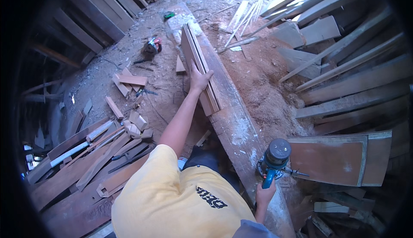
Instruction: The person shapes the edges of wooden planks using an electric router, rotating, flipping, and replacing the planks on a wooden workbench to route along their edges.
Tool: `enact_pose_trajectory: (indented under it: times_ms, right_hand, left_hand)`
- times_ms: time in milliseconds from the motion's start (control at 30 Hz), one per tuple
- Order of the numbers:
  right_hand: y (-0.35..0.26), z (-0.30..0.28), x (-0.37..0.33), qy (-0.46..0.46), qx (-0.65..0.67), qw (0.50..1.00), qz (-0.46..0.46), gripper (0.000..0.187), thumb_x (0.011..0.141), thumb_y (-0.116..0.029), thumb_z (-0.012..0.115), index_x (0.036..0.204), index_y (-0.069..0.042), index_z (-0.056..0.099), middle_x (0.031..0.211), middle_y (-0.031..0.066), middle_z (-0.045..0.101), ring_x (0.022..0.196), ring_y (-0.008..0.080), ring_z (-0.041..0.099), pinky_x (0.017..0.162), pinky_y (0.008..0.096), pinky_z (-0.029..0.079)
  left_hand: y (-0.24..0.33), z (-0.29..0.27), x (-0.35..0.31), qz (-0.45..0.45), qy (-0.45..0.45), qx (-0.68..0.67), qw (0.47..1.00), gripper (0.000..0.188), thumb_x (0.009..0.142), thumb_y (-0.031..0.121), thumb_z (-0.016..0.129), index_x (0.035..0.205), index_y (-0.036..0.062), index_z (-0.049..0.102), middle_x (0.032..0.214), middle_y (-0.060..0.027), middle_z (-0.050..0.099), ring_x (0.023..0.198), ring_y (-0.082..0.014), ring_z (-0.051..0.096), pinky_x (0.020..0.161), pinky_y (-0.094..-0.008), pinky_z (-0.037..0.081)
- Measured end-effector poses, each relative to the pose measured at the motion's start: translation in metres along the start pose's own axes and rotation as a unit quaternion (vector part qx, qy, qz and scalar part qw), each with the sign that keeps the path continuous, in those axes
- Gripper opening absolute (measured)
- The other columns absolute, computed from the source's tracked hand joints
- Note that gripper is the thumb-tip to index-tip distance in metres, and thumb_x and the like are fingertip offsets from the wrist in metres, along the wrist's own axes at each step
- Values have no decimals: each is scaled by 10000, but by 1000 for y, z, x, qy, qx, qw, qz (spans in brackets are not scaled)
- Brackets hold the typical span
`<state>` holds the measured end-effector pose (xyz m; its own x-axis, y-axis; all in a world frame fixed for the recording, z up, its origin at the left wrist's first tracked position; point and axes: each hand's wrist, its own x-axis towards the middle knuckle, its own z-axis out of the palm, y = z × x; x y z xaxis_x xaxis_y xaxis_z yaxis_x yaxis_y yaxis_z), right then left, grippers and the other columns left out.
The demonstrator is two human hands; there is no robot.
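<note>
My left hand (199,79) grips a stack of thin wooden boards (197,53), its thumb over the top edges and the fingers down the near side, mostly hidden. The boards stand on edge, side by side, along a long, worn wooden bench (234,128). Lower right, my right hand (265,193) is closed round the blue handle of a router (276,154) with a dark round motor top. The router rests at the bench's right edge, and a metal rod juts from its base to the right.
Sawdust (266,98) heaps beside the bench. Curved panels (331,158) lie right of the router; long planks (357,96) lean behind them. A red power tool (151,47) and wood offcuts (132,80) lie on the floor at left. More planks (86,169) pile at lower left. A green object (169,15) sits at the bench's far end.
</note>
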<state>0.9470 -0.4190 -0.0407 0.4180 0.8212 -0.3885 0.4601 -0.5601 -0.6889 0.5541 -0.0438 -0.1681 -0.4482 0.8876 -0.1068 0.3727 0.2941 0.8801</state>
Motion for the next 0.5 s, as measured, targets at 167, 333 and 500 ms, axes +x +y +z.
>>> enact_pose_trajectory:
  times_ms: [167, 333, 500]
  right_hand:
    - [-11, 11, -13, -11, -23, 1000, -11, 421, 765, 12, 661, 1185, 25, 683, 1072, 179, 752, 1027, 358, 731, 934, 432, 540]
    - [-6, 23, -22, -2, -15, 1000, -22, 411, 770, 25, 657, 1180, 22, 685, 1072, 164, 744, 1010, 322, 723, 944, 404, 531]
    - [-11, 37, -21, -6, 10, 1000, 27, 405, 766, 35, 648, 1169, 22, 683, 1063, 157, 740, 986, 290, 715, 913, 380, 527]
  left_hand:
    - [8, -32, -9, 43, 29, 110, 993, 1311, 744, 351, 872, 1660, -50, 24, 1634, -375, 292, 1528, -474, 330, 1270, -467, 307]
    - [34, -33, -12, -23, 2, 124, 992, 1276, 773, 334, 847, 1675, 6, 6, 1644, -392, 253, 1533, -509, 302, 1260, -502, 324]
    - [21, -45, -5, 100, 110, 215, 965, 1157, 800, 255, 773, 1674, 9, 57, 1619, -366, 320, 1443, -500, 440, 1185, -500, 432]
